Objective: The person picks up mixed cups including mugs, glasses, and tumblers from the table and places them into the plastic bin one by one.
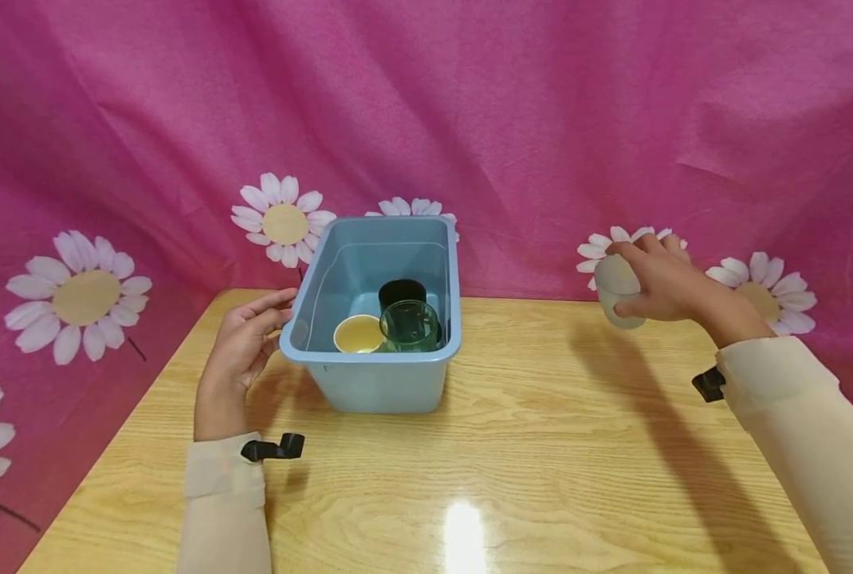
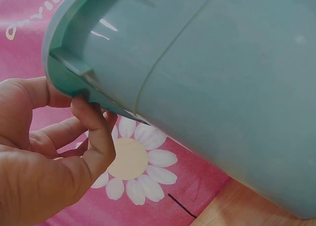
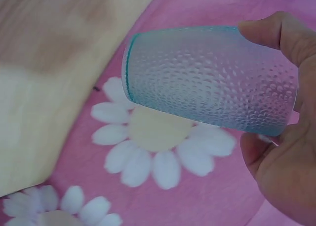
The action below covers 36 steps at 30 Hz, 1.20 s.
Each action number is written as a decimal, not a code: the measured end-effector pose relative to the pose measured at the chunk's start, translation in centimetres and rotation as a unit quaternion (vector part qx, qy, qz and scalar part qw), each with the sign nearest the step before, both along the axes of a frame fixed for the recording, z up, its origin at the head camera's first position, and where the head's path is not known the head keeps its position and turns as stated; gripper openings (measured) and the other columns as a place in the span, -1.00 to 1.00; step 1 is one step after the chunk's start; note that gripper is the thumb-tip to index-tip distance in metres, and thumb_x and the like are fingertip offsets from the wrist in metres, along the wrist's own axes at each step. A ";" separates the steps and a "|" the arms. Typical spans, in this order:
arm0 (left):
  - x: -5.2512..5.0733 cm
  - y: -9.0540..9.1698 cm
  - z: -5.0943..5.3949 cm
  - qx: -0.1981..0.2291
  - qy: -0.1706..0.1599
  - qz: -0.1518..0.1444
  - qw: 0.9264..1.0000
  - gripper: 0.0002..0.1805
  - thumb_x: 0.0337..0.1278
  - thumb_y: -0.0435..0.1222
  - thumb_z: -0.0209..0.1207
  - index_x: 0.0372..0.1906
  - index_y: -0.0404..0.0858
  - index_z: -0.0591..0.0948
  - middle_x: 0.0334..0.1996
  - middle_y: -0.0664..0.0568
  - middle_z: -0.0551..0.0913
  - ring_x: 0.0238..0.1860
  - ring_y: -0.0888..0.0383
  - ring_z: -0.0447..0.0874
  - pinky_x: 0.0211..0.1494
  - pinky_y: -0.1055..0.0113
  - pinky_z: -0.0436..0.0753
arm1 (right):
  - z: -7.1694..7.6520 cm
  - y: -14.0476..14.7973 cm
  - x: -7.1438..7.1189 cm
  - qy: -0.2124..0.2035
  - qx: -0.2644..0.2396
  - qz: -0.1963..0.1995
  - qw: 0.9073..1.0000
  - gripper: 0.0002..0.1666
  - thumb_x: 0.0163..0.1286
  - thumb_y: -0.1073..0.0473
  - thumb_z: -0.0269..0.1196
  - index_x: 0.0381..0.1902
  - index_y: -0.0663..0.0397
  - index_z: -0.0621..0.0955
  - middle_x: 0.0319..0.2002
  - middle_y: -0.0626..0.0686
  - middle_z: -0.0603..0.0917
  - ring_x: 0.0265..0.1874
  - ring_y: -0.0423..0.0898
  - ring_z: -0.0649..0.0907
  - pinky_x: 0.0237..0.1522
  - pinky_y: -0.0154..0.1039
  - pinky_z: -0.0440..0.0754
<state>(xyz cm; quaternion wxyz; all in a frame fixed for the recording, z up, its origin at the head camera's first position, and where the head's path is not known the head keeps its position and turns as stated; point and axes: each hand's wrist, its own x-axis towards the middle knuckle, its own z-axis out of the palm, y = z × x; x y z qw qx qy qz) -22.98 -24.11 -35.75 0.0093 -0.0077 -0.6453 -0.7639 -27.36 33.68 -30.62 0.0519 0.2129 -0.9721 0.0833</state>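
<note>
A pale blue plastic tub (image 1: pixel 376 384) stands on the table, left of centre in the head view. My left hand (image 1: pixel 243 339) holds its left rim, the thumb and fingers pinching the edge in the left wrist view (image 2: pixel 54 82). Inside the tub sit a yellow cup (image 1: pixel 358 336), a green see-through glass (image 1: pixel 408 328) and a black cup (image 1: pixel 401 292); their lower parts are partly hidden. Far to the right, my right hand (image 1: pixel 662 279) grips a clear, dimpled tumbler (image 3: pixel 207 82) around one end, holding it tilted above the table's back edge.
The wooden table (image 1: pixel 527 430) runs up to a pink cloth (image 1: pixel 527 143) printed with white daisies, which hangs behind and at the left. A black wrist mount (image 1: pixel 274 448) juts from the left sleeve, another (image 1: pixel 709 384) from the right.
</note>
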 end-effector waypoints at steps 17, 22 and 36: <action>0.0 0.0 0.0 -0.010 -0.002 0.005 1.000 -0.57 0.45 -0.42 0.11 0.34 -0.42 0.53 -0.06 0.13 0.70 -0.16 0.19 0.64 -0.04 0.38 0.73 | 6.1 -8.9 -2.4 0.023 0.008 0.067 0.997 0.01 0.02 0.15 0.49 0.44 0.13 0.35 0.12 0.36 0.40 0.05 0.32 0.26 0.01 0.27 0.33; -0.1 0.0 0.0 -0.011 -0.003 0.004 1.000 -0.57 0.46 -0.41 0.11 0.35 -0.41 0.53 -0.06 0.13 0.70 -0.13 0.15 0.64 0.00 0.34 0.73 | 7.6 -11.3 -2.8 0.041 -0.002 0.091 0.995 -0.02 0.02 0.15 0.49 0.42 0.12 0.36 0.11 0.36 0.40 0.06 0.34 0.27 0.02 0.28 0.33; 0.0 -0.1 0.0 0.000 0.002 0.001 1.000 -0.58 0.43 -0.43 0.13 0.32 -0.43 0.55 -0.06 0.11 0.70 -0.19 0.21 0.65 -0.07 0.39 0.73 | 10.5 -17.2 -3.2 0.074 -0.048 0.121 0.989 0.02 0.12 0.07 0.45 0.51 -0.04 0.29 0.26 0.24 0.37 0.18 0.23 0.25 0.05 0.26 0.50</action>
